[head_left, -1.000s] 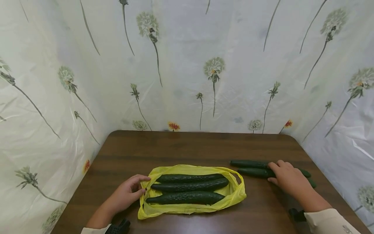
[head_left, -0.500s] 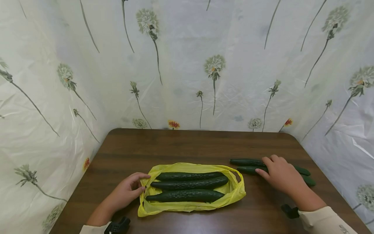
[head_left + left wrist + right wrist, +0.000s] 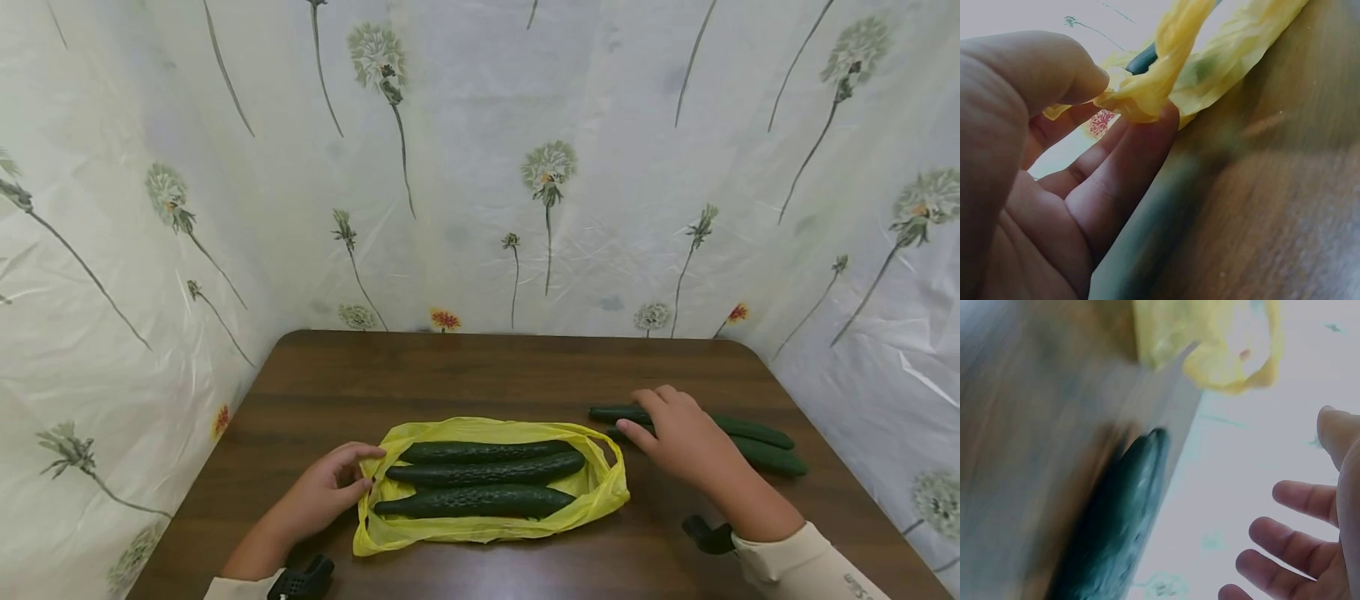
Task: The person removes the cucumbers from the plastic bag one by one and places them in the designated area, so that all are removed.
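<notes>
An open yellow plastic bag (image 3: 431,531) lies on the table with three dark green cucumbers (image 3: 480,502) side by side in it. My left hand (image 3: 326,487) holds the bag's left end; the left wrist view shows the yellow film (image 3: 1141,103) between thumb and fingers. To the right of the bag, two more cucumbers (image 3: 776,460) lie together on the table. Over their left part hovers my right hand (image 3: 678,437). In the right wrist view its fingers (image 3: 1279,540) are spread, hold nothing and stand apart from the cucumber (image 3: 1110,531).
The brown wooden table (image 3: 465,375) has rounded far corners. Behind it and at both sides hangs pale sheeting (image 3: 450,167) with dandelion prints. A dark wrist camera (image 3: 708,535) sits under the right wrist, another (image 3: 303,577) at the left cuff.
My right hand has lifted off the two right cucumbers and moved left along them toward the bag. The left hand, the bag and all the cucumbers have stayed in place.
</notes>
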Demonstrator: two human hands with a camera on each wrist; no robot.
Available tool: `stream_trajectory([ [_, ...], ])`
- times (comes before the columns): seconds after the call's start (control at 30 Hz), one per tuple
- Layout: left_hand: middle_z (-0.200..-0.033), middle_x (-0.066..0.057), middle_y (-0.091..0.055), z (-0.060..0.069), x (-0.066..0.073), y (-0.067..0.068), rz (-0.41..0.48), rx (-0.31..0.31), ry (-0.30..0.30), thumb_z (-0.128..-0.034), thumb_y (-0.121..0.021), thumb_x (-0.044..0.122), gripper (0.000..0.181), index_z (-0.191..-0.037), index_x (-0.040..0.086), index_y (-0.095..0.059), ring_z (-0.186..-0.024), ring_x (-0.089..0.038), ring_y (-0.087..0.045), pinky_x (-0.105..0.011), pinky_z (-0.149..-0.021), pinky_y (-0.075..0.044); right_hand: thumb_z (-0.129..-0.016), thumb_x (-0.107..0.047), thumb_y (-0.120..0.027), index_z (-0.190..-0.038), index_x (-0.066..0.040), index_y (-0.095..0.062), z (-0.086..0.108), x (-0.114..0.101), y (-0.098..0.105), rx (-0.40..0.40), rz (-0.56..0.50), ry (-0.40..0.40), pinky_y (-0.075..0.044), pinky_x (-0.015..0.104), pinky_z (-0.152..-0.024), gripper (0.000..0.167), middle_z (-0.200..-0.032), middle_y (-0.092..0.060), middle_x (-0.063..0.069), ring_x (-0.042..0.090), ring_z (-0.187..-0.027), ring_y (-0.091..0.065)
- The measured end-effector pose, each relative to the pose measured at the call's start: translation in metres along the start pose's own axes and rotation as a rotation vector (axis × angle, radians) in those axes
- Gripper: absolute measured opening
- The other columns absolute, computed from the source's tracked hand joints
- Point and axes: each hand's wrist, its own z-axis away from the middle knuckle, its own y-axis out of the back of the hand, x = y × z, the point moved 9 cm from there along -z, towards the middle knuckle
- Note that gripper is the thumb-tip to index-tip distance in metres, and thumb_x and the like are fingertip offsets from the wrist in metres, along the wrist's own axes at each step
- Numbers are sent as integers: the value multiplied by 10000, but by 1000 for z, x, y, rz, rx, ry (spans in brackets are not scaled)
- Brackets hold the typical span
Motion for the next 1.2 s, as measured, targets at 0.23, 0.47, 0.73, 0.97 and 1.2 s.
stream_trajectory([
  [0.23, -1353, -139, -577, 1, 2, 1, -6, 1, 1, -1056, -646, 149, 364, -1417, 135, -601, -830, -140, -605, -301, -723, -554, -1028, -463, -651, -1405, -53, -608, -2, -34, 6, 60, 0, 82, -493, 648, -973, 559, -1345, -596, 207, 450, -1243, -560],
  [0.47, -1353, -125, -584, 0, 0, 1, -19, 7, -3, -1052, -656, 165, 363, -1412, 149, -610, -832, -134, -602, -298, -719, -549, -1016, -443, -684, -1419, -77, -609, -5, -61, 7, 94, -17, 124, -498, 631, -978, 550, -1333, -606, 171, 408, -1237, -570],
  [0.73, -1336, -118, -590, 1, 1, 2, -18, 16, -9, -1047, -661, 154, 363, -1407, 152, -614, -832, -130, -602, -298, -715, -548, -981, -442, -736, -1393, -120, -634, -8, -99, 4, 116, 12, 201, -515, 601, -938, 534, -1281, -632, 96, 352, -1187, -599],
  [0.97, -1360, -120, -581, 1, 2, 1, -11, 8, -17, -1053, -647, 136, 367, -1418, 146, -607, -841, -133, -613, -306, -725, -561, -942, -449, -781, -1337, -151, -668, -6, -140, 3, 108, 94, 349, -552, 452, -810, 508, -1199, -632, 37, 225, -1025, -625],
  [1.2, -1353, -102, -588, 1, 2, 2, -20, 16, -7, -1049, -651, 126, 364, -1409, 159, -614, -842, -137, -616, -306, -725, -563, -954, -452, -767, -1338, -160, -667, -13, -164, -8, 33, 75, 378, -545, 398, -809, 492, -1176, -619, 17, 197, -1002, -609],
])
